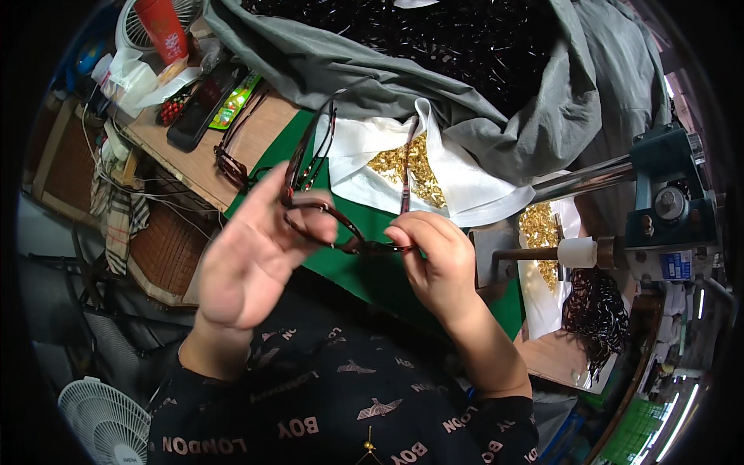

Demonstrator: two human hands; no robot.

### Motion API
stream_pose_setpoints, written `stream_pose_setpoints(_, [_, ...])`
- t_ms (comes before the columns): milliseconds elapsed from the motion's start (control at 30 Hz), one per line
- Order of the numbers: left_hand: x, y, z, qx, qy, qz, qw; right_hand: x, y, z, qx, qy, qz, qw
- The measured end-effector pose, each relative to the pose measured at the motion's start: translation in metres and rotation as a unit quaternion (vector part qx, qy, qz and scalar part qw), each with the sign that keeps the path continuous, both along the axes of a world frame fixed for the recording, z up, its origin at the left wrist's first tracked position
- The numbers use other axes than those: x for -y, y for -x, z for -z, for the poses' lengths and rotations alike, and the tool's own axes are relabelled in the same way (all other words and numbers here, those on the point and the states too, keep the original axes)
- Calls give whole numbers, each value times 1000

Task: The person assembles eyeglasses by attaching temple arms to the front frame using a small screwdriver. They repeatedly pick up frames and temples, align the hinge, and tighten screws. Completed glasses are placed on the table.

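Note:
A dark tortoiseshell eyeglass frame (pixel 353 232) is held up in front of me, its temples pointing away. At its right end, my right hand (pixel 443 260) pinches the frame near the hinge between thumb and fingers. My left hand (pixel 252 256), palm turned up and somewhat blurred, is at the left rim and hinge, its thumb beside the temple and its fingers curled, partly behind the rim. Beyond the frame, a white cloth (pixel 349 170) holds many small gold-coloured metal parts (pixel 428 178). Other dark glasses (pixel 229 164) lie on the table to the left.
A green mat (pixel 349 283) covers part of the wooden table. A teal machine with metal shafts (pixel 666 201) stands at the right, near more gold parts (pixel 539 232) and a dark heap of temples (pixel 597 318). Grey cloth (pixel 535 147) with black pieces lies behind. A red cup (pixel 163 31) stands far left.

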State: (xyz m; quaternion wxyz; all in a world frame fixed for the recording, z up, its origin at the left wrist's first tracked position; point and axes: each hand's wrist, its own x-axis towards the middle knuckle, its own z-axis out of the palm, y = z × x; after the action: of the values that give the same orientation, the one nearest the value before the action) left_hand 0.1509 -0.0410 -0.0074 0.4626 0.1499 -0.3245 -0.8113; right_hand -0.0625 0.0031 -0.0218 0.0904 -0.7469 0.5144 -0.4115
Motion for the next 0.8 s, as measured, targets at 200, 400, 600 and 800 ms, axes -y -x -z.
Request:
stream_pose_setpoints(200, [6, -17, 9, -54, 119, -28, 991, 19, 23, 6, 273, -173, 21, 946])
stream_pose_setpoints(400, [-4, -18, 6, 25, 155, 18, 987, 46, 49, 35, -103, -236, 140, 956])
stream_pose_setpoints(600, [-14, -13, -3, 66, 139, 47, 987, 49, 70, 38, -19, -244, 120, 962])
stream_pose_setpoints(800, [0, 17, -8, 163, 303, 59, 937, 38, 69, 28, 236, -198, 152, 939])
